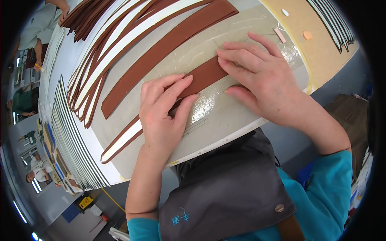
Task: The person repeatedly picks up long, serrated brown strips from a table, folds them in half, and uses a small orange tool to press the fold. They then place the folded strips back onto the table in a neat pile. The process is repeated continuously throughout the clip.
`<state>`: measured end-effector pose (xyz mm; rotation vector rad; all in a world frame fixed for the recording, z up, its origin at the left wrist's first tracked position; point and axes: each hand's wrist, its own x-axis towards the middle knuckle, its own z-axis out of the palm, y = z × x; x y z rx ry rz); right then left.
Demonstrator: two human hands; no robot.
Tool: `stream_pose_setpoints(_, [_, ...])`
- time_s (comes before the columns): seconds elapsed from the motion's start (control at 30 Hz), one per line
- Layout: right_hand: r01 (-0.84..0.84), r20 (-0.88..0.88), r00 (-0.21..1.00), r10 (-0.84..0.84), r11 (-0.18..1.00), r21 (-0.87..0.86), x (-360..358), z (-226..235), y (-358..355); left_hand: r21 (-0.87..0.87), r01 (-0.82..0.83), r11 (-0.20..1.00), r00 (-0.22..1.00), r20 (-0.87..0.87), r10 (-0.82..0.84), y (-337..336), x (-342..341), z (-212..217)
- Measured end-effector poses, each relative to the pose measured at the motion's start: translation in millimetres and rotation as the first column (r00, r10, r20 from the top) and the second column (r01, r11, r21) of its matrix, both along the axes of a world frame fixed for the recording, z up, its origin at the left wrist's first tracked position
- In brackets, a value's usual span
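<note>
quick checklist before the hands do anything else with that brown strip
1. Left hand flat on the brown strip: ok, fingers lie along it.
2. Right hand on the strip's upper end: ok, fingertips press its edge.
3. Strip flat on the glossy mat: ok where visible; the part under the hands is hidden.
4. White-faced lower end in line with the rest: ok.
5. Long brown strip beside it apart: ok, a gap shows.
6. Glue under the strip: cannot tell.
</note>
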<state>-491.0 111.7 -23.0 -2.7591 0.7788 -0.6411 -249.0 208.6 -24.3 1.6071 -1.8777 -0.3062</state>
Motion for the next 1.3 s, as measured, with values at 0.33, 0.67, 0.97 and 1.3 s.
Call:
stream_pose_setpoints(0.33, [-0.025, -0.037, 0.999, 0.023, 0.999, -0.042, 6, -1, 7, -0.114, 0.045, 0.993, 0.963, 0.271, -0.012, 1, -6, -3])
stream_pose_setpoints(0.67, [-0.084, -0.194, 0.978, 0.079, 0.996, -0.019, 2, 12, -8, 0.022, -0.021, 1.0, 0.923, 0.385, 0.011, 26, -3, 5])
stream_pose_setpoints(0.97, [-0.042, -0.173, 0.984, 0.035, 0.998, -0.042, 3, 13, -7, 0.023, -0.042, 0.999, 0.952, 0.303, 0.033, 40, 9, 0])
stream_pose_setpoints(1.3, [0.033, -0.053, 0.999, -0.013, 0.911, 0.411, 34, 36, -35, -0.07, -0.116, 0.991, 0.991, 0.065, 0.121, 6, 6, 11])
